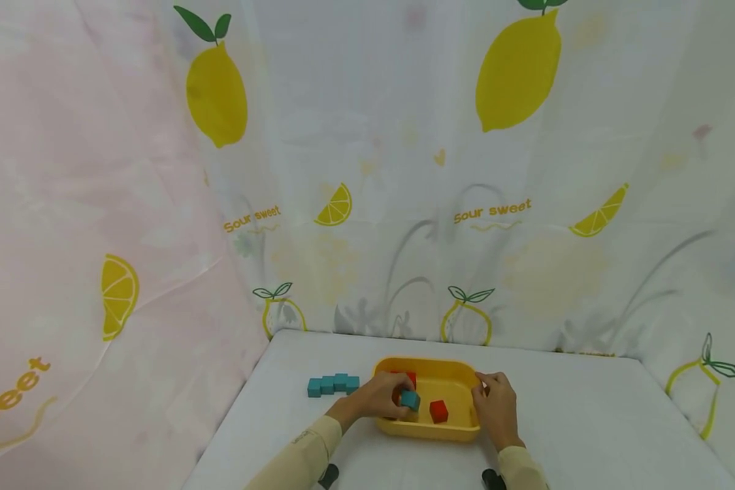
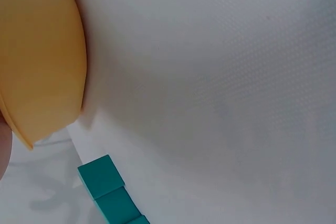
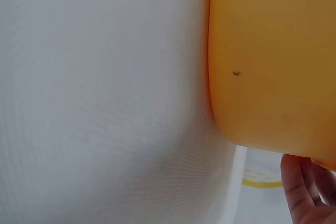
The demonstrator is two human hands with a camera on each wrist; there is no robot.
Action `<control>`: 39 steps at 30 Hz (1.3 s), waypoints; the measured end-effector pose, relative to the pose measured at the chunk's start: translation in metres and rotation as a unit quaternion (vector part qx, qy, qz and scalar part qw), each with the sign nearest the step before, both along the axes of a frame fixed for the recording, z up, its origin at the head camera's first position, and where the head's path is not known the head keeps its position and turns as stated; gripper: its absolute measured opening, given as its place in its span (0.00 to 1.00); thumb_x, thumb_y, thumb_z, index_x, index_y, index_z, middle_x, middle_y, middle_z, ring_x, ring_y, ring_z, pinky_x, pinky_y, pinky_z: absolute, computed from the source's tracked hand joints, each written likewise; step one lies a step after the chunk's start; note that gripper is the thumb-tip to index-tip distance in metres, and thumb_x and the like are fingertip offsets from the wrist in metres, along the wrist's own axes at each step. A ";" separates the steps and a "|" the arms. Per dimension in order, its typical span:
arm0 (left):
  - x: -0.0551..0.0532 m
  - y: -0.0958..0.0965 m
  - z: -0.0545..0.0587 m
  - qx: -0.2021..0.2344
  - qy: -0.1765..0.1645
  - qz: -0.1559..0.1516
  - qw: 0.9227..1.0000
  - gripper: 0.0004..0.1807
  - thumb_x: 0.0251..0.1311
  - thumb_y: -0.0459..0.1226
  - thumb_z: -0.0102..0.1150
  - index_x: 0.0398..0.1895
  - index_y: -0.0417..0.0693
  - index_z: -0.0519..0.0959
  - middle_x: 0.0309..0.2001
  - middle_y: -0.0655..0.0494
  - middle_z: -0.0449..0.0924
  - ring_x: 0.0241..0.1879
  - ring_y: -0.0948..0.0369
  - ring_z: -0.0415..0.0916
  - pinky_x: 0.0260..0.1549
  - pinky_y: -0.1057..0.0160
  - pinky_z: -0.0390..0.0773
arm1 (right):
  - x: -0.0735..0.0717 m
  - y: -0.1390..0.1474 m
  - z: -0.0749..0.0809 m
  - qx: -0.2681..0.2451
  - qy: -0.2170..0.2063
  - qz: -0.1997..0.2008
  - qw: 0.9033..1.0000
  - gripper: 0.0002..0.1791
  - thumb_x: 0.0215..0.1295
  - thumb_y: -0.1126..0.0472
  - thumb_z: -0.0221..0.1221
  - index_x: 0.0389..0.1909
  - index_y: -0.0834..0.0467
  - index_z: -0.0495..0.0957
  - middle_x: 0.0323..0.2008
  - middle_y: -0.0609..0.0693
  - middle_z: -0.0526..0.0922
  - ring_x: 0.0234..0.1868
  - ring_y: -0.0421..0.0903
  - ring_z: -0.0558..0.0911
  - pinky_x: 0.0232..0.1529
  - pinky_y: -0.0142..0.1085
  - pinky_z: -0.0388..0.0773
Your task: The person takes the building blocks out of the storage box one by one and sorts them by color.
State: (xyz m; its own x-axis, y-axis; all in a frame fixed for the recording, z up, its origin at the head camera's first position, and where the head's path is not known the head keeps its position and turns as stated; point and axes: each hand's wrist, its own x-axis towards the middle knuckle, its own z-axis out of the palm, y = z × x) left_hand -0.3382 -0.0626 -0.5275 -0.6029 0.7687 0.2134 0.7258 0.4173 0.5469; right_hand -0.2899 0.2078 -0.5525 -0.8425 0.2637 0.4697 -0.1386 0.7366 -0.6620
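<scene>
A teal cube (image 1: 410, 399) is pinched between the thumb and fingers of my left hand (image 1: 382, 396), over the left part of a yellow tray (image 1: 425, 431). My right hand (image 1: 496, 407) grips the tray's right rim; in the right wrist view its fingers (image 3: 296, 187) reach the tray's far edge. Inside the tray lies a red cube (image 1: 439, 412) near the middle. More red (image 1: 411, 377) shows at the tray's back left, partly hidden behind my left hand. Only a sliver of that hand appears in the left wrist view, beside the tray wall (image 2: 44, 51).
Left of the tray, several teal cubes (image 1: 333, 384) stand in a touching, staggered row on the white table (image 1: 588, 422). A curtain printed with lemons (image 1: 380, 170) hangs behind the table's back edge and along its left side.
</scene>
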 end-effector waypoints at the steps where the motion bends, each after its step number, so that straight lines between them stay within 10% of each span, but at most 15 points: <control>1: 0.000 0.000 -0.001 0.005 -0.002 -0.001 1.000 0.16 0.53 0.39 0.70 0.44 0.50 0.79 0.37 0.67 0.78 0.35 0.71 0.72 0.39 0.76 0.76 | 0.000 0.000 0.000 0.000 0.001 -0.001 1.000 0.15 0.57 0.72 0.60 0.46 0.69 0.83 0.34 0.56 0.75 0.31 0.48 0.72 0.30 0.35 0.75; 39: 0.003 -0.009 0.005 0.101 0.094 -0.009 0.990 0.17 0.53 0.39 0.72 0.46 0.45 0.85 0.44 0.57 0.85 0.43 0.68 0.79 0.45 0.69 0.79 | 0.001 -0.001 0.000 0.006 0.002 0.002 1.000 0.15 0.57 0.73 0.60 0.46 0.70 0.82 0.34 0.56 0.75 0.31 0.48 0.72 0.30 0.34 0.74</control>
